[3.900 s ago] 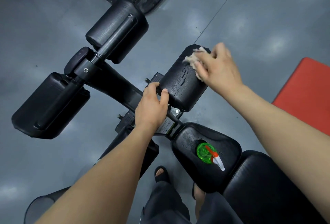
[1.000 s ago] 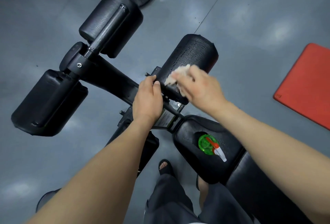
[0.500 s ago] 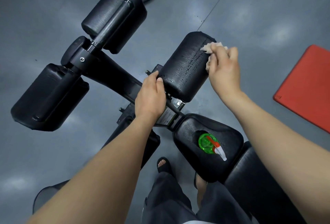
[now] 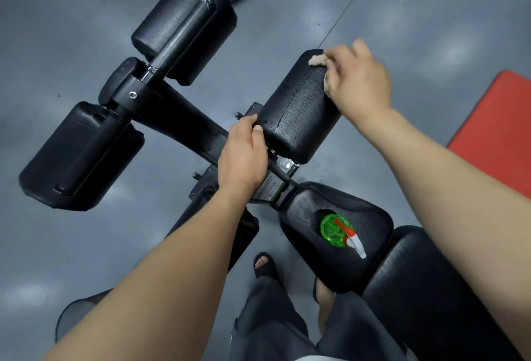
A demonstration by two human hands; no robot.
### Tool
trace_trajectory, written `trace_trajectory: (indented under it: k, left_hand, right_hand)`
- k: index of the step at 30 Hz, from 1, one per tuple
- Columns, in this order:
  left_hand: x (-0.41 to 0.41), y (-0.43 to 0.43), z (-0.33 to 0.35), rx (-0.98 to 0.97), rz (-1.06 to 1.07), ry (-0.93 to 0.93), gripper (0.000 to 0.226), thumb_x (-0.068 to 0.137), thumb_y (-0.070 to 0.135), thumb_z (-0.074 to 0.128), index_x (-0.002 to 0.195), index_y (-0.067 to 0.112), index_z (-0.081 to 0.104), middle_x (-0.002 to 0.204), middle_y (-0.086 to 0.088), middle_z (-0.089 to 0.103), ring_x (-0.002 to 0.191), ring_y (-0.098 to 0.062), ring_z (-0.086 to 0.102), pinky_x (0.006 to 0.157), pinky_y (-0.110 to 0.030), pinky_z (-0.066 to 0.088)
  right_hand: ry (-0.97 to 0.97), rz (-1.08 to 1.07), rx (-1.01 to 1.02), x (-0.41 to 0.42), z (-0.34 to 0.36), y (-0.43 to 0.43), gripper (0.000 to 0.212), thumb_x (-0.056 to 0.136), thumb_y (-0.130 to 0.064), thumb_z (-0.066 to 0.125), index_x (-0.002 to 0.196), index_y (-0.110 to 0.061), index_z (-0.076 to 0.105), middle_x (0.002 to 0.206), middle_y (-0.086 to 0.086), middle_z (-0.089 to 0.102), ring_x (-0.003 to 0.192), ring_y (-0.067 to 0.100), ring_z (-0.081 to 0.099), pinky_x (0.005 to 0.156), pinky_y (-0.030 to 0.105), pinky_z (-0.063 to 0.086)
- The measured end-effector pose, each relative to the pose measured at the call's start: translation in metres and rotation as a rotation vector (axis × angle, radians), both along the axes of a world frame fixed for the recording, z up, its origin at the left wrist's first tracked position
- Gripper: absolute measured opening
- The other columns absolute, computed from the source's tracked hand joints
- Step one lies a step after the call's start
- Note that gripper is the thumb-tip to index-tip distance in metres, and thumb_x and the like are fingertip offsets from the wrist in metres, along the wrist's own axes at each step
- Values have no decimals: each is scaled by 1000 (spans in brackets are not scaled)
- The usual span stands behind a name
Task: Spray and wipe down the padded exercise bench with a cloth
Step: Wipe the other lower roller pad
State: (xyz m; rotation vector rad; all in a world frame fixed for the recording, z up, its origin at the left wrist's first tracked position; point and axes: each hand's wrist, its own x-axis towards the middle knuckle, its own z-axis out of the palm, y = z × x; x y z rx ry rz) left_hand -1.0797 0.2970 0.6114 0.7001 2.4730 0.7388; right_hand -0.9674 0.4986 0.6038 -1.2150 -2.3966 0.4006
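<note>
Two hands are busy on one roller pad [image 4: 296, 113], the black one just right of centre in the frame. My left hand [image 4: 242, 156] is clamped round its near end where it meets the frame bar [image 4: 184, 119], thumb laid against the pad's edge to stop it turning. My right hand [image 4: 359, 81] has its fingers curled over the cloth [image 4: 317, 60], a pale wad pressed to the pad's far upper corner, with only a little of it showing past my knuckles. A second ago the cloth was down at the near end, almost touching my left hand, and half a second ago it was partway up the right-hand edge. So the stroke has run the pad's whole length while my left hand has stayed where it was. The top face is streaked and beaded with wet, so I judge it has been sprayed and wiped over, though not dried. The spray bottle [image 4: 336, 230], green with a red and white trigger, stands untouched on the seat pad [image 4: 310, 208] at lower right, within reach. I'd say this pad is nearly done. The two rollers at upper left [image 4: 172, 18] and far left [image 4: 77, 156], and the seat itself, probably remain.
</note>
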Motion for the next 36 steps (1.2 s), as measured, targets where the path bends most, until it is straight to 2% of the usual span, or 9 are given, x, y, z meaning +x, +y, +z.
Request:
trace_trajectory:
  k: [3, 10, 13, 18, 22, 26, 30, 33, 36]
  left_hand:
    - [0, 0, 0, -1, -8, 0, 43, 100, 46, 27, 135, 39, 50, 131, 11, 59, 115, -14, 58, 101, -49, 47]
    - [0, 1, 3, -16, -25, 31, 38, 105, 40, 31, 137, 34, 51, 138, 11, 55, 118, -13, 56, 96, -39, 44]
    - [0, 0, 4, -16, -16, 28, 36, 105, 39, 32, 135, 35, 52, 137, 12, 54, 112, -11, 55, 94, -38, 44]
    - [1, -1, 6, -6, -29, 46, 34, 107, 38, 31, 135, 36, 51, 138, 12, 52, 104, -4, 48, 91, -32, 37]
    - [2, 0, 5, -14, -33, 33, 36, 106, 43, 29, 138, 39, 45, 142, 13, 53, 122, -14, 55, 98, -39, 42]
    - [1, 1, 5, -62, -77, 39, 51, 106, 51, 26, 154, 38, 35, 158, 13, 42, 142, -14, 43, 113, -42, 35]
    - [1, 2, 7, -50, -68, 31, 51, 106, 50, 28, 154, 35, 39, 158, 12, 42, 143, -12, 40, 114, -39, 33]
    - [1, 2, 7, -42, -60, 30, 50, 106, 49, 28, 152, 36, 41, 157, 13, 44, 142, -12, 42, 113, -39, 34]
    - [1, 2, 7, -46, -58, 26, 49, 106, 51, 28, 151, 38, 41, 156, 13, 44, 141, -13, 43, 113, -40, 35]
  right_hand:
    - [1, 52, -1, -2, 5, -22, 32, 99, -34, 46, 116, -17, 67, 109, 16, 57, 80, 43, 62, 63, 46, 53]
    - [-12, 590, 127, 12, 2, -72, 32, 98, -30, 54, 124, -19, 68, 90, 10, 52, 73, 30, 55, 63, 37, 44]
    - [-10, 441, 172, 11, -5, -32, 30, 95, -30, 58, 123, -24, 70, 90, 14, 54, 73, 33, 57, 66, 39, 43]
    - [33, 62, -26, 5, -4, 9, 31, 100, -38, 50, 125, -28, 67, 107, 17, 53, 88, 41, 59, 77, 45, 49]
    - [124, 32, -88, 9, -12, 1, 32, 101, -35, 47, 125, -23, 64, 107, 16, 51, 81, 39, 57, 72, 45, 52]
    - [97, -103, -103, 22, -20, -17, 35, 102, -35, 46, 130, -23, 62, 106, 17, 52, 80, 40, 57, 68, 43, 50]
    - [82, 110, -83, 21, -13, -56, 42, 99, -34, 50, 139, -22, 55, 105, 15, 49, 78, 35, 56, 64, 39, 49]
    - [34, 354, 68, 22, -10, -49, 38, 97, -28, 56, 133, -19, 62, 96, 16, 51, 73, 34, 53, 63, 41, 48]
    - [22, 240, 106, 16, -12, -12, 35, 96, -32, 56, 129, -28, 67, 98, 17, 54, 77, 39, 58, 69, 47, 52]
